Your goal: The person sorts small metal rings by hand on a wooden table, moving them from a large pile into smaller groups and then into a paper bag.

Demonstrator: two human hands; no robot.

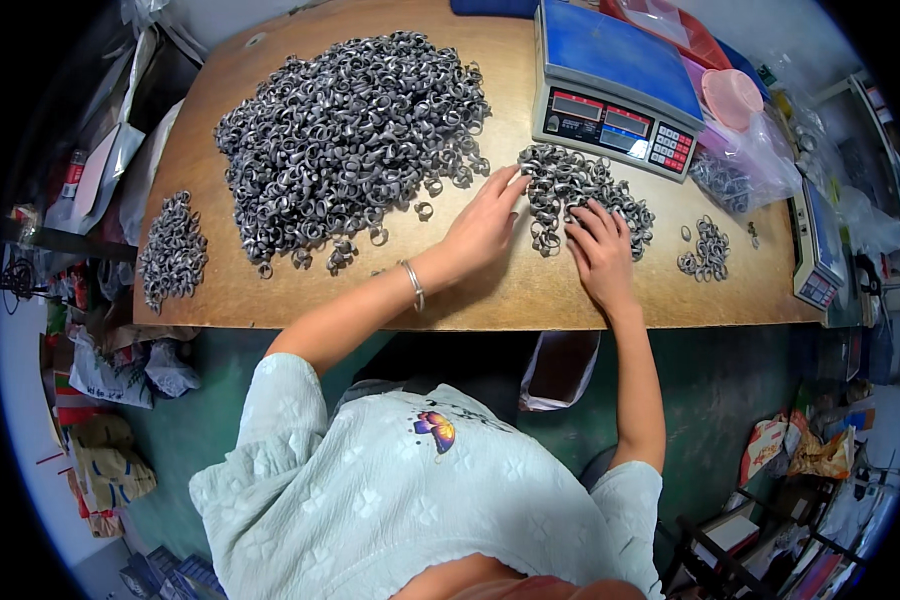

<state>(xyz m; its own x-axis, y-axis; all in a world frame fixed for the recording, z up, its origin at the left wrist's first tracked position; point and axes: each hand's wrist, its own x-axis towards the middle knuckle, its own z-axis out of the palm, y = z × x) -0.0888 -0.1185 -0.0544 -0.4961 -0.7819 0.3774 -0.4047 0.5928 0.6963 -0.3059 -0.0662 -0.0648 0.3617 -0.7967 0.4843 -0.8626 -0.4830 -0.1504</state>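
Many small grey metal rings form a mid-sized heap (570,180) in front of the scale. My left hand (485,222) reaches to this heap's left edge, fingers stretched out and tips against the rings. On the heap's near side lies my right hand (602,258), its fingers apart and bent a little, the tips among the rings. I see nothing held in either hand. A much larger mound of the same rings (340,140) covers the table to the left of my hands. Beside my right hand is a small cluster of rings (708,252).
The wooden table (420,300) bears a blue-topped weighing scale (620,60) behind the middle heap. Another ring pile (173,250) sits at the far left. Plastic bags (750,160), a pink basket (732,98) and a second scale (818,240) stand at the right.
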